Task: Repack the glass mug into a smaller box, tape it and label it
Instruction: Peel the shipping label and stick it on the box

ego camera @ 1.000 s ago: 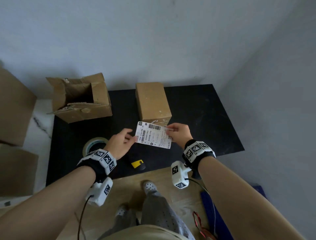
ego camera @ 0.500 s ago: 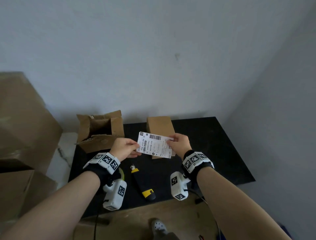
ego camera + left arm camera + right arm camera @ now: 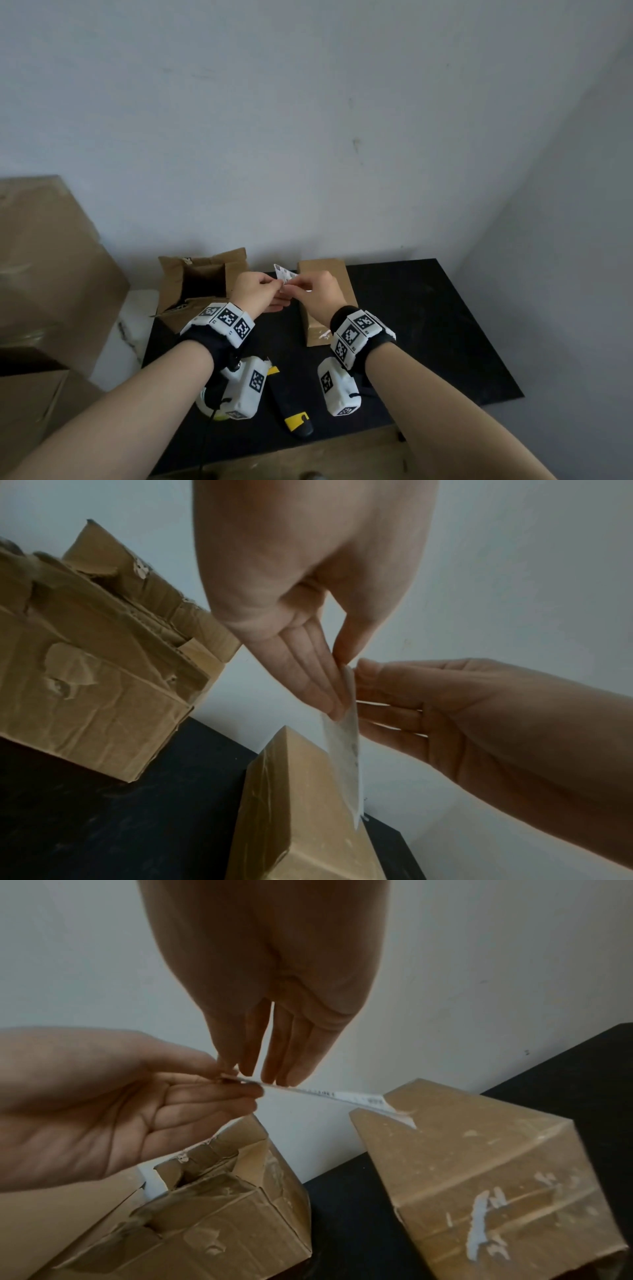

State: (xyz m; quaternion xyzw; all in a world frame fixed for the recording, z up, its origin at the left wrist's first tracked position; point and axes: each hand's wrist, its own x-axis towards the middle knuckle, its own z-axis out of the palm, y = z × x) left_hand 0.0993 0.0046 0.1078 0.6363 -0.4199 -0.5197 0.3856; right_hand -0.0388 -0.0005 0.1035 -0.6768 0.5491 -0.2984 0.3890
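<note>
1. Head view:
   - Pinching the label (image 3: 285, 274) between left hand (image 3: 255, 291) and right hand (image 3: 318, 291), fingertips meeting at one corner, apparently to part it from its backing.
   - Just under and beyond the grip: small box (image 3: 315, 329), flaps closed, lying on the table (image 3: 428, 325).
   - To the left of the grip, beside the left hand: big box (image 3: 171, 284), top open, dark inside.
   - Below the wrists, nearer the body: knife (image 3: 294, 419) and tape roll (image 3: 209, 407), both set down, the roll half hidden behind the wrist camera.

2. Left wrist view:
   - Shows left fingers (image 3: 318, 685) straight along one face of the label and the thumb pressing the other face, so a flat pinch.
   - Shows the right thumb tip at the same top edge, other right fingers loosely spread behind the sheet.
   - Hangs from the grip edge-on, lower end just above the small box; cannot tell whether touching it.
   - Glossy strip over the small box seam, likely tape.

3. Right wrist view:
   - Right fingertips bearing down on the label, left hand pinching from below.
   - No label stuck on any small box face in sight; only old white scraps.

4. Progress, as a judgement:
   - Mug nowhere in sight, presumably inside the closed small box.
   - Repacking and taping look done.
   - Left to do: peel the label, lay it on the small box, smooth it down.
</note>
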